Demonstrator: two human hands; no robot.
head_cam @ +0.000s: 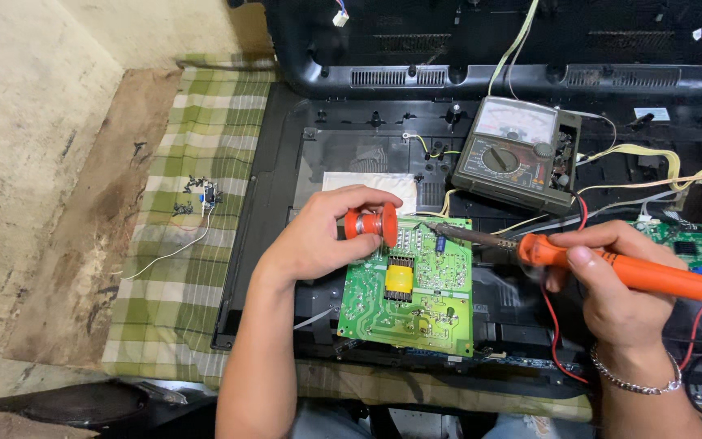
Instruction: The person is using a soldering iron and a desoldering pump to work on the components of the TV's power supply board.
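Checked cloth (197, 162) under open chassis. Left hand (318, 236) pinches red spool (371, 222) over green board (412, 284); right hand (611, 276) grips orange iron (627, 271), tip at board. Risk: slip could bridge joints, scorch nearby wires (652, 154).

I see a glossy green circuit board (408, 289), matt orange plastic soldering iron (627, 268) w/ dull metal tip, woven checked cloth (197, 244) at 9 o'clock, shiny metal bracelet (635, 378).

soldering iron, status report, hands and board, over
Right hand gripping orange soldering iron, tip on green circuit board. Left hand holds red solder spool over board's top edge. Multimeter and wires close behind, not blocking.
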